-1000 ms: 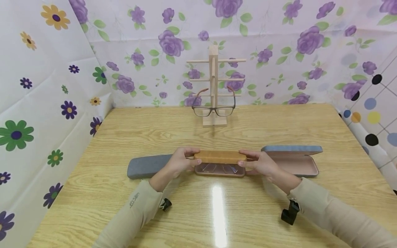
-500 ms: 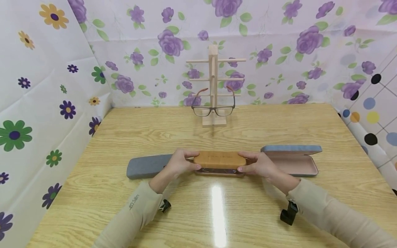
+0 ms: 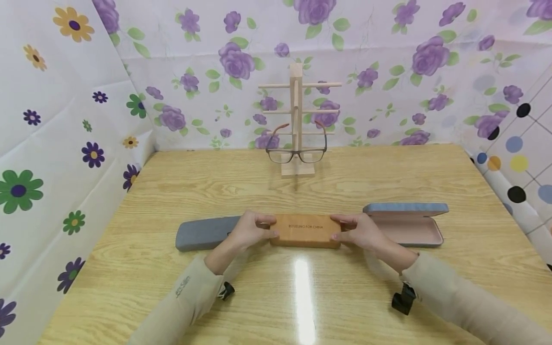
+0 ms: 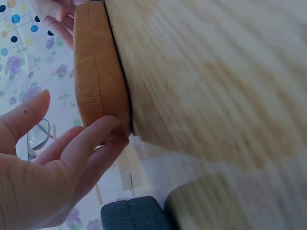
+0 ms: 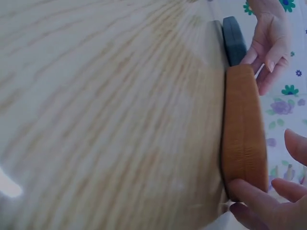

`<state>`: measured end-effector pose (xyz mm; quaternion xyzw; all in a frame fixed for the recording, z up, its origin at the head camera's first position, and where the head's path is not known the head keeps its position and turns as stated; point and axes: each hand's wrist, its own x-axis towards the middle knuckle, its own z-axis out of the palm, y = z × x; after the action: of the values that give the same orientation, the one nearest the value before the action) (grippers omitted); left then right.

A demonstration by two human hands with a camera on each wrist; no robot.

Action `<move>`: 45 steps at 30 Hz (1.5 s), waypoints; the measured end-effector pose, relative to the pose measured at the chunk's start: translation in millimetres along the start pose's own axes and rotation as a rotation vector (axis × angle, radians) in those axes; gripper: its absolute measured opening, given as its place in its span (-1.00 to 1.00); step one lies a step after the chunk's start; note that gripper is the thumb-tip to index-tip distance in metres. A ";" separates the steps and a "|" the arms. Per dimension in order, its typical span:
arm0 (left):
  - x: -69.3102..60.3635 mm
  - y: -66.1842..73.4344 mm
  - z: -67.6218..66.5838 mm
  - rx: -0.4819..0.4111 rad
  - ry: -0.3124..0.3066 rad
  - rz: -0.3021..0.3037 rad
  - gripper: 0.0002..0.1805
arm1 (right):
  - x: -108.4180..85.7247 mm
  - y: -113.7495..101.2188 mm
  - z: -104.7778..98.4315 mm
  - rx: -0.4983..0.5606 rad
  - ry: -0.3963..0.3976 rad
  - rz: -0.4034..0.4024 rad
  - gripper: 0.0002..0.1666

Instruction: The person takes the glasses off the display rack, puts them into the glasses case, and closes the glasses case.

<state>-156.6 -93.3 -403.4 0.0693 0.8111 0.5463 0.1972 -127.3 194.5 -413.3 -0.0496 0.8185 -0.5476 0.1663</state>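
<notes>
A person's two hands meet at an orange case (image 3: pixel 306 230), which lies on a wooden table (image 3: pixel 258 302) with its lid down and dark lettering facing up. The left hand (image 3: pixel 248 230) is at the orange case's left end, the right hand (image 3: pixel 363 232) at its right end. In both wrist views fingertips touch the ends while the thumbs stand apart, so neither hand is clamped around it; how hard they press cannot be told. To the left of the orange case, partly behind the left hand, lies a grey case (image 3: pixel 204 234) that looks closed. To its right is a blue case (image 3: pixel 405 208), lid raised over a pale pink lining. Beyond it, well apart, a stand (image 3: pixel 295 98) carries glasses (image 3: pixel 295 153).

The step in hand appears to be closing the orange case, at or near its end: no gap shows along the seam. The next move probably calls for a light, even press at both ends to seat the lid, then lifting both hands away without dragging it.
</notes>
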 end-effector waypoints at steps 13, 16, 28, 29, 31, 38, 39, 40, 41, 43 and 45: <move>1.3 17.5 -13.7 -0.042 0.087 0.071 -0.49 | -4.6 -31.1 -13.8 -0.006 0.059 -0.035 -0.29; 6.9 23.6 -18.2 -0.054 0.122 0.084 -0.52 | 0.4 -39.9 -16.5 0.029 0.073 -0.039 -0.30; 20.3 42.4 -27.1 -0.036 0.233 0.137 -0.51 | 27.3 -63.4 -31.9 0.132 0.127 -0.048 -0.31; 22.2 43.0 -27.2 -0.044 0.245 0.145 -0.51 | 29.3 -64.9 -32.6 0.145 0.130 -0.048 -0.30; 25.4 44.5 -27.5 -0.071 0.261 0.161 -0.50 | 32.9 -67.8 -33.7 0.157 0.139 -0.054 -0.30; 36.2 52.9 -31.2 -0.148 0.295 0.207 -0.47 | 44.0 -78.1 -35.6 0.249 0.178 -0.067 -0.31; 37.2 54.7 -31.8 -0.153 0.298 0.208 -0.47 | 45.6 -79.5 -36.0 0.262 0.181 -0.066 -0.32; 38.1 56.5 -32.2 -0.157 0.305 0.208 -0.48 | 47.0 -80.8 -36.2 0.276 0.184 -0.065 -0.32; 38.7 58.4 -32.7 -0.158 0.310 0.206 -0.47 | 48.3 -81.9 -36.5 0.287 0.185 -0.063 -0.33; 40.3 61.7 -33.6 -0.160 0.315 0.199 -0.47 | 50.9 -83.5 -37.3 0.301 0.190 -0.064 -0.34; 41.8 64.7 -34.4 -0.163 0.322 0.198 -0.46 | 53.8 -84.6 -37.8 0.315 0.197 -0.067 -0.35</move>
<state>-215.0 -83.7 -343.3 0.0443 0.7746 0.6308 0.0152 -198.7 180.3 -334.8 0.0037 0.7328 -0.6766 0.0729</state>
